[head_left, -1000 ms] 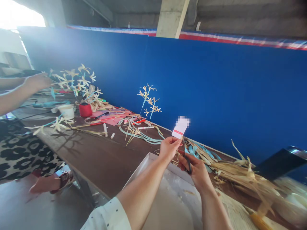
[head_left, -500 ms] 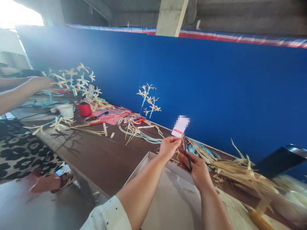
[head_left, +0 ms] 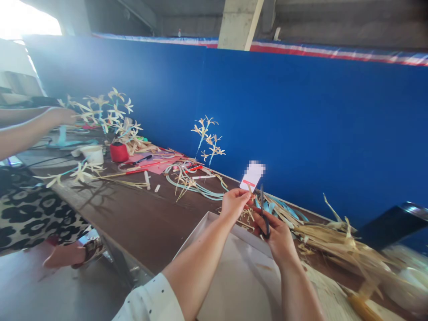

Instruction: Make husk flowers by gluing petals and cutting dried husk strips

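Observation:
My left hand (head_left: 234,204) pinches a small tan strip of dried husk (head_left: 249,189) between thumb and fingers. Black-handled scissors (head_left: 266,225) are in my right hand (head_left: 278,236), with fingers through the loops and blades pointing up just right of the strip. Blades and strip look slightly apart. Both hands are over the far edge of a shallow white box (head_left: 234,276). Behind the left hand stands a white card (head_left: 250,177) with a red band, partly blurred out. Dried husk scraps (head_left: 246,216) lie beneath the hands.
To the right are a heap of dried husks (head_left: 329,236) and a dark cylinder (head_left: 394,225). Husk flowers (head_left: 207,138) stand near the blue partition (head_left: 301,125). Further left are pale blue cord (head_left: 197,189), a red thread spool (head_left: 119,152), a white cup (head_left: 93,154) and another person's arm (head_left: 36,127).
The scissors have shifted slightly right, away from the left fingers, and more of the husk strip shows. My left hand stays nearly in place.

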A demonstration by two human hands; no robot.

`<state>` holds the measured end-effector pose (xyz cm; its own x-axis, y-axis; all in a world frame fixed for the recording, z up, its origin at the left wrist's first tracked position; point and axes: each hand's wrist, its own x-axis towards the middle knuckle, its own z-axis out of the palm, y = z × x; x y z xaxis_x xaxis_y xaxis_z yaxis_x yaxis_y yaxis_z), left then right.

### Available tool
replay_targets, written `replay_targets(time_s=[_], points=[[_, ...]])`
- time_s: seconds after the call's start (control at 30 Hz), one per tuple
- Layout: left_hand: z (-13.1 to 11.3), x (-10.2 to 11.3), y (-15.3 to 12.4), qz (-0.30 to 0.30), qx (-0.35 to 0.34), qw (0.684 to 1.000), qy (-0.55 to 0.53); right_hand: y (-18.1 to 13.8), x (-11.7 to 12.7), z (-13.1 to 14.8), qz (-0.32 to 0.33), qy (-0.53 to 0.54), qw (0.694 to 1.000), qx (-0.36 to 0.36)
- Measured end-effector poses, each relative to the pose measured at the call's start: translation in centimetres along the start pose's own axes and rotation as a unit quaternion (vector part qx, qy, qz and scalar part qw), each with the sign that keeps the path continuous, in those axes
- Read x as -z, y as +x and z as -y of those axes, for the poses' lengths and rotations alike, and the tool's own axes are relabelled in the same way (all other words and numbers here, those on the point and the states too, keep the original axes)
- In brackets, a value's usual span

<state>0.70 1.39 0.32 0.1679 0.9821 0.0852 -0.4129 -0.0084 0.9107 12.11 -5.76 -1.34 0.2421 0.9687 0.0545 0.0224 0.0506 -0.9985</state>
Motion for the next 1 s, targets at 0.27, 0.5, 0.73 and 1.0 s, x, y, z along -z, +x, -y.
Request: replay_targets(time_s=[0.27, 0.5, 0.73, 1.0], points=[[-0.3, 0.0, 0.1, -0.023, -0.01, 0.999, 0.036, 0.0, -0.2, 0.1, 0.014, -0.003, 1.0, -0.021], [0.4, 0.0, 0.0, -0.042, -0.073, 0.984, 0.16, 0.3, 0.3, -0.5, 0.042, -0.021, 0.999, -0.01], [0.8, 0.1, -0.1, -0.022, -0.098, 0.972, 0.21, 0.0, 0.1, 0.3, 0.022, -0.05, 0.998, -0.015], [1.0, 0.2, -0.1, 0.013, -0.123, 0.96, 0.253, 0.2, 0.3, 0.0, 0.018, -0.057, 0.998, -0.008]])
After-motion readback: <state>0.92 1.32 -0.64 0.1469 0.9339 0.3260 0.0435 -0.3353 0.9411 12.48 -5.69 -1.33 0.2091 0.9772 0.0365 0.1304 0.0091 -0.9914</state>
